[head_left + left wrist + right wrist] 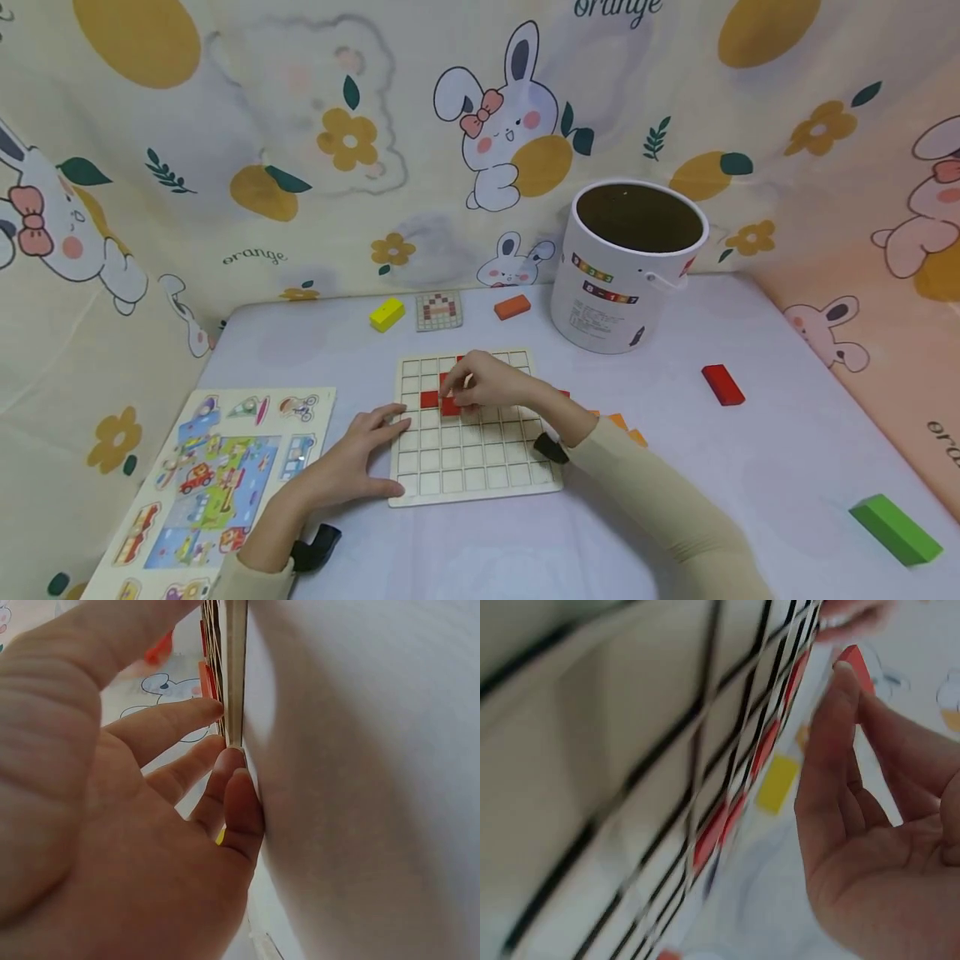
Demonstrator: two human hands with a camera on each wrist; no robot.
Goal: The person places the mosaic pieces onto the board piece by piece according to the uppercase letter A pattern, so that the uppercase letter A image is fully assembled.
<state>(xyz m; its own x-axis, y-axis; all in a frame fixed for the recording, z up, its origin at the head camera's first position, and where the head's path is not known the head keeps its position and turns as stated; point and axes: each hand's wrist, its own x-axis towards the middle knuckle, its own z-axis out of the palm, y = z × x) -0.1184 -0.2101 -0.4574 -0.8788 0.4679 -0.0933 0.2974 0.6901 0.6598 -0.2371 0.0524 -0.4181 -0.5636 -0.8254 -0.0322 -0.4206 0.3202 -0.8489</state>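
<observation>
A square wooden grid board (465,482) lies flat on the table. Along its left edge rests my left hand (345,454), fingers and thumb spread; in the left wrist view the fingertips (216,709) touch the board's side. Over the upper left cells, my right hand (491,379) pinches a small red tile (856,666) between thumb and fingertips, raised off the board in the right wrist view. Other red tiles (429,399) sit in cells near that hand, partly hidden by it.
A colourful picture puzzle board (327,398) lies at the left. Behind stand a yellow block (387,315), a small pattern card (438,311), an orange block (512,307) and a white bucket (600,325). Rightward are orange pieces (637,437), a red block (723,384) and a green block (896,530).
</observation>
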